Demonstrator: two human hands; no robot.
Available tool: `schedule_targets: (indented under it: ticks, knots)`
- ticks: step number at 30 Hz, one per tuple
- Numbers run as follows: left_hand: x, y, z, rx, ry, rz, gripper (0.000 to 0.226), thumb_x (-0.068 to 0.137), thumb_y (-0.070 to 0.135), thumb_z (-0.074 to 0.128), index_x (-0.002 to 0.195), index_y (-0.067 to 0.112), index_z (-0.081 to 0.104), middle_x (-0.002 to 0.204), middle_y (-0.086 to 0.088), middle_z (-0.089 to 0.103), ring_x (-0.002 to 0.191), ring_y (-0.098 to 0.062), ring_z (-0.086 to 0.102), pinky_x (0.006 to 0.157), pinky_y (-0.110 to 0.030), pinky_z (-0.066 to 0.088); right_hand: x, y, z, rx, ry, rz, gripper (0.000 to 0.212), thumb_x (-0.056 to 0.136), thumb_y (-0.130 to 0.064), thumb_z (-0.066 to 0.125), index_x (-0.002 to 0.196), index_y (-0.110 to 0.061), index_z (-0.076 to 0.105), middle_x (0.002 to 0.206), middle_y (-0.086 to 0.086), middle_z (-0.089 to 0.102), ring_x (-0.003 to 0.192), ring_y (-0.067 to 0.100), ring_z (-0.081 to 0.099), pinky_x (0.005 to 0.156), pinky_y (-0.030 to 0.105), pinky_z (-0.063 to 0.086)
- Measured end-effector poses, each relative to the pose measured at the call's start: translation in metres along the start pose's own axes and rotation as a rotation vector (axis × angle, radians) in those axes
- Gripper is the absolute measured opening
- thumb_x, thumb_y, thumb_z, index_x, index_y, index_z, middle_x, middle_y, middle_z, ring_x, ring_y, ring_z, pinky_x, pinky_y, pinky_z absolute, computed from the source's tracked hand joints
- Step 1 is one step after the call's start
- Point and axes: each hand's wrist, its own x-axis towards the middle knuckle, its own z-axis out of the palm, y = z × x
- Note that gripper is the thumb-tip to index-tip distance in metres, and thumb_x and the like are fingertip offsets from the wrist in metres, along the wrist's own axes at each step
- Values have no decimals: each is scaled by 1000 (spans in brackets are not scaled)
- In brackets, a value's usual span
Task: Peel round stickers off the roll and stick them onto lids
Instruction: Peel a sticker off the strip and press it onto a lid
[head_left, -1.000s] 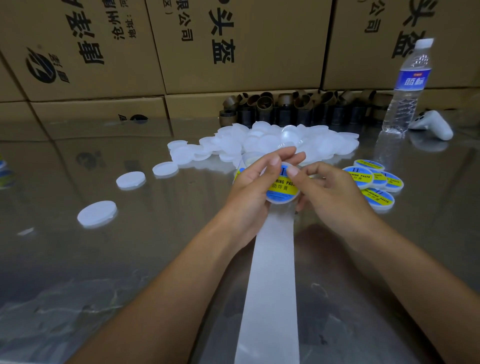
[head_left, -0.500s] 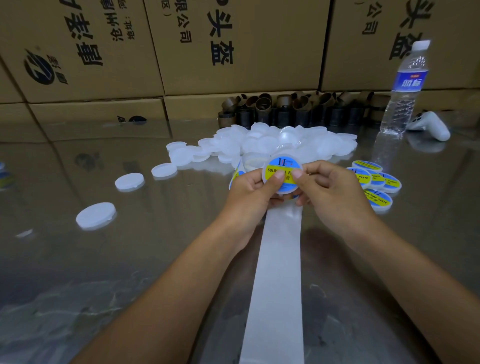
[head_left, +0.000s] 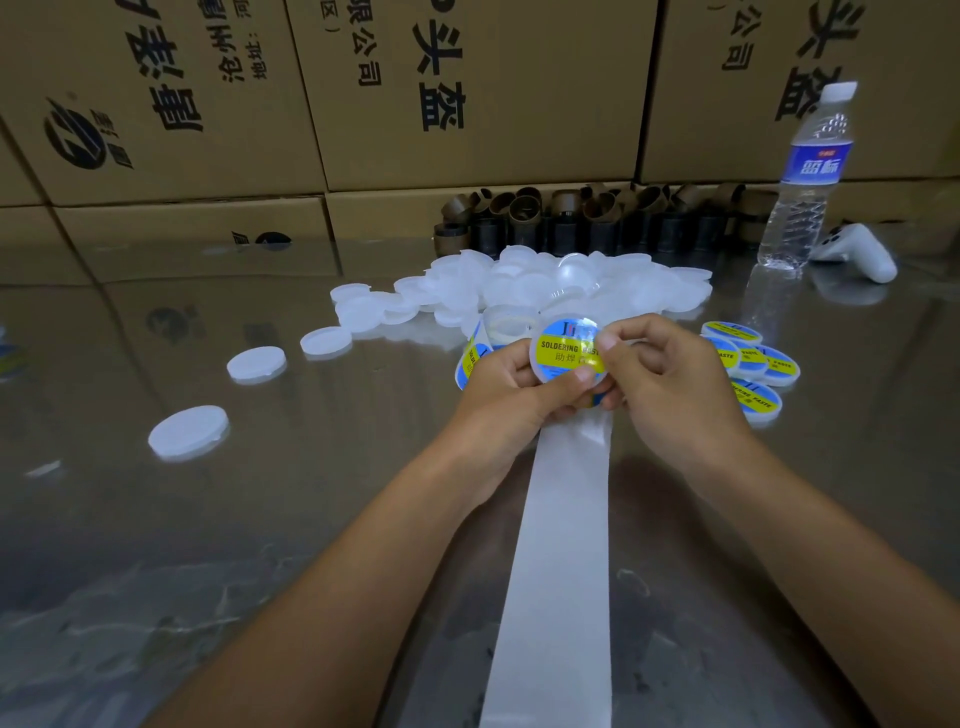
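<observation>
Lid (head_left: 565, 359) with sticker (head_left: 558, 345) sits pinched between left hand (head_left: 498, 400) and right hand (head_left: 675, 395), blank lids (head_left: 519, 291) heaped beyond

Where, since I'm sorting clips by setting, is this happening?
Probably a small packing workshop or storeroom: stacked cardboard cartons, a heap of plain white lids, and a few finished labelled lids.

Tabletop (head_left: 260, 519) is reflecting like polished glass, glossy and smooth. Loose lids (head_left: 519, 291) are looking like matt, translucent white plastic. Sticker (head_left: 563, 351) on the held lid (head_left: 534, 356) is glaring, glossy. Backing strip (head_left: 561, 571) is showing smooth white paper. Boxes (head_left: 519, 78) are showing matt brown cardboard, and the bottle (head_left: 800, 208) is showing clear plastic.
</observation>
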Motion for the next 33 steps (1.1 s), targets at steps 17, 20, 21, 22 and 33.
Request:
schedule_targets:
  ticks: [17, 20, 21, 22, 33]
  knots:
    - [3, 3, -3, -84, 112, 12, 15, 95, 18, 53, 97, 5, 62, 83, -6, 71, 71, -14, 68, 63, -19, 53, -3, -3, 0, -32, -126, -83, 23, 88, -13, 63, 89, -34, 54, 58, -5, 63, 52, 7, 59, 59, 16, 48]
    - [3, 3, -3, -53, 119, 18, 16, 95, 19, 54, 99, 6, 62, 86, -7, 71, 77, -16, 68, 70, -23, 55, -2, -4, 0, -8, -121, -66, 22, 95, -13, 54, 89, -34, 56, 59, -3, 64, 50, 6, 59, 58, 15, 48]
    - [3, 3, -3, -40, 122, 15, 16, 95, 20, 54, 99, 7, 62, 87, -8, 71, 80, -18, 67, 74, -25, 56, -2, -4, -1, -7, -121, -63, 23, 95, -12, 53, 89, -34, 56, 60, -1, 64, 50, 6, 59, 58, 15, 48]
    - [3, 3, -2, -30, 126, 10, 16, 96, 21, 54, 98, 7, 62, 88, -9, 71, 82, -20, 67, 77, -29, 54, -2, -4, -1, -9, -121, -62, 23, 95, -12, 52, 89, -34, 56, 60, -1, 64, 51, 7, 59, 57, 15, 48]
    - [1, 6, 0, 9, 133, -15, 8, 94, 16, 58, 92, 16, 65, 70, 5, 67, 66, -10, 63, 67, -20, 53, 10, 7, -9, 50, 174, 24, 25, 99, -14, 45, 94, -36, 56, 75, -4, 61, 42, 1, 55, 60, 27, 48]
